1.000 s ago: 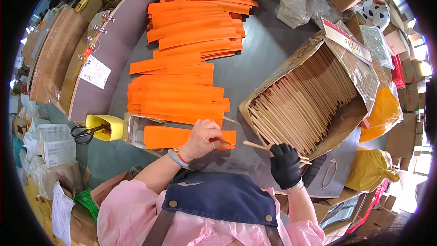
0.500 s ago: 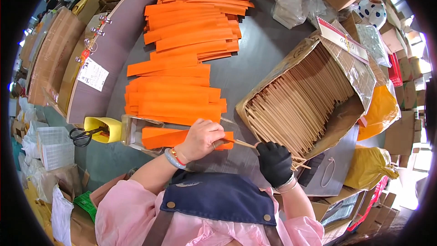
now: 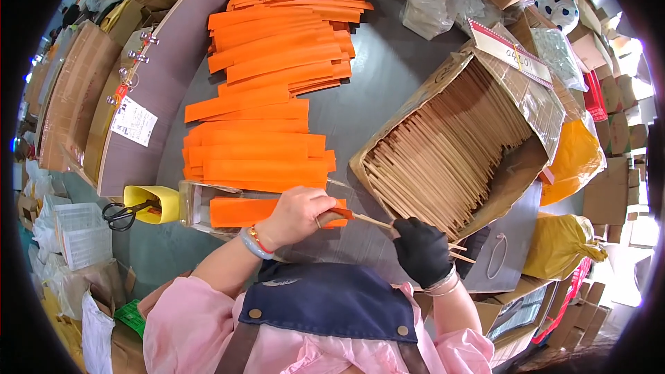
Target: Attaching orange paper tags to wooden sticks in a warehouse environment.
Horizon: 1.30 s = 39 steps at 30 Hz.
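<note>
Lying open on the desk [image 3: 339,128], a cardboard box [image 3: 544,107] was packed with rows of thin wooden sticks [image 3: 436,166], a hollow being left along its right side. At the left edge, black-handled scissors [image 3: 121,215] were held in a yellow cup [image 3: 163,206], beside which a clear container [image 3: 197,204] was placed; its contents could not be told. Between these, in front of the person, a single stick [image 3: 373,221] was gripped near one end by the fingers of the black-gloved right hand [image 3: 421,251]. Its other end was met by the bare left hand [image 3: 298,215], whose fingers were clamped on an orange piece [image 3: 341,217] at the stick's tip. More stick ends [image 3: 463,253] were seen beside the glove, though whether they were gripped could not be told. Beneath the left hand, a flat orange strip [image 3: 239,212] was laid near the desk's front edge. The grey surface beyond was covered on its left by overlapping orange strips [image 3: 256,173], and plastic bags [image 3: 426,3] were heaped at the far side. Around the desk, the room was crowded with cartons [image 3: 80,97], a white basket [image 3: 83,235] and a yellow sack [image 3: 561,246].
</note>
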Motion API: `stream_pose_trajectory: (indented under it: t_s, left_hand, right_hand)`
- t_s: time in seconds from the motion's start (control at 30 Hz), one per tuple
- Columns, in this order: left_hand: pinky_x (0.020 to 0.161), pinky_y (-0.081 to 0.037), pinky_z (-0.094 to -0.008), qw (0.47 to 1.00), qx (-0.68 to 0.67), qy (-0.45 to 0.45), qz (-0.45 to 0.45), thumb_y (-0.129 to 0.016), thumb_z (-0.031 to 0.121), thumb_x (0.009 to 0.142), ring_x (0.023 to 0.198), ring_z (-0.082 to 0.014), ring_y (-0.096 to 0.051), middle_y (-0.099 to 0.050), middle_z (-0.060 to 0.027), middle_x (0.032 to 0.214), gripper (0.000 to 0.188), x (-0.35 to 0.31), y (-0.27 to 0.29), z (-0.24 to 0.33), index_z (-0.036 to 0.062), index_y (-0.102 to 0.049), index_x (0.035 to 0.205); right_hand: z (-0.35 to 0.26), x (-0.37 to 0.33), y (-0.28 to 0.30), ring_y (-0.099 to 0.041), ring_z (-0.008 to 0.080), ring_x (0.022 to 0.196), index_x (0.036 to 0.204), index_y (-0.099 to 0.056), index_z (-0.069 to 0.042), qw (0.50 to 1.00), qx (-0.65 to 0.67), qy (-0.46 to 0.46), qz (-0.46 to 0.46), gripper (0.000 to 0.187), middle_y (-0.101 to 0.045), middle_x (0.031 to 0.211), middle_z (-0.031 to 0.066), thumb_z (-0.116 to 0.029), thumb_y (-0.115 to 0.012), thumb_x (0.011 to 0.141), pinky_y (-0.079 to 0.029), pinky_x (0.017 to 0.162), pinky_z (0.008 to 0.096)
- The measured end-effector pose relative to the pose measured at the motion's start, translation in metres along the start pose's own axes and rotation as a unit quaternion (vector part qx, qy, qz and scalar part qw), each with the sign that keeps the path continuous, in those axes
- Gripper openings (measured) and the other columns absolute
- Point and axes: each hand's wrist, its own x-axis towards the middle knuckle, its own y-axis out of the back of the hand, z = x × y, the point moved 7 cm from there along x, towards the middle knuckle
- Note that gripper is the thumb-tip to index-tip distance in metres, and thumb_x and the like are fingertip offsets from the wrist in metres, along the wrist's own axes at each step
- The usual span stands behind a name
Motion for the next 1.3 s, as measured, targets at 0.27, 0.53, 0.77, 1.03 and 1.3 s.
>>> stream_pose_trajectory:
  t_s: [0.27,0.53,0.77,1.03,1.3]
  left_hand:
    - [0.064,-0.049,-0.0376,0.999,-0.002,-0.034,-0.032,-0.080,0.017,0.074,0.072,-0.0273,-0.062,-0.064,-0.0061,0.079,0.020,0.002,-0.004,0.006,0.0081,-0.065,0.084]
    - [0.062,-0.047,-0.0377,0.993,-0.014,-0.062,-0.096,-0.077,0.023,0.079,0.069,-0.0259,-0.059,-0.059,-0.0050,0.073,0.020,0.003,-0.013,0.010,0.0099,-0.063,0.081]
    - [0.063,-0.046,-0.0368,0.991,-0.038,-0.054,-0.116,-0.078,0.022,0.077,0.071,-0.0257,-0.060,-0.060,-0.0050,0.073,0.019,0.001,-0.020,0.002,0.0105,-0.063,0.079]
    - [0.064,-0.045,-0.0367,0.991,-0.012,-0.070,-0.117,-0.077,0.020,0.077,0.071,-0.0245,-0.059,-0.059,-0.0041,0.073,0.016,0.003,-0.018,0.006,0.0125,-0.063,0.079]
    - [0.072,-0.040,-0.0352,0.987,0.095,-0.036,-0.121,-0.072,0.016,0.080,0.082,-0.0198,-0.057,-0.058,0.0016,0.086,0.009,0.000,-0.029,-0.004,0.0186,-0.067,0.088]
  right_hand:
    - [0.002,-0.007,-0.003,-0.066,0.0371,0.075,0.097,-0.067,-0.009,0.999,0.033,-0.014,-0.024,0.013,-0.066,0.082,0.0159,-0.019,-0.062,0.090,-0.052,0.065,0.0438]
    - [0.005,-0.010,-0.008,-0.065,0.0384,0.072,0.096,-0.066,-0.011,0.992,0.060,-0.048,-0.102,0.015,-0.066,0.079,0.0157,-0.024,-0.060,0.091,-0.051,0.063,0.0465]
    - [0.007,-0.017,-0.012,-0.065,0.0384,0.078,0.103,-0.067,-0.008,0.992,0.086,-0.007,-0.097,0.019,-0.066,0.085,0.0163,-0.021,-0.062,0.091,-0.052,0.067,0.0460]
    - [-0.004,-0.011,-0.005,-0.066,0.0333,0.073,0.104,-0.065,-0.013,0.999,-0.009,0.033,-0.040,0.019,-0.063,0.082,0.0117,-0.021,-0.063,0.087,-0.052,0.063,0.0445]
    - [0.011,-0.011,-0.024,-0.067,0.0305,0.077,0.113,-0.068,-0.013,0.999,-0.001,0.003,-0.041,0.026,-0.064,0.086,0.0096,-0.021,-0.064,0.088,-0.053,0.064,0.0435]
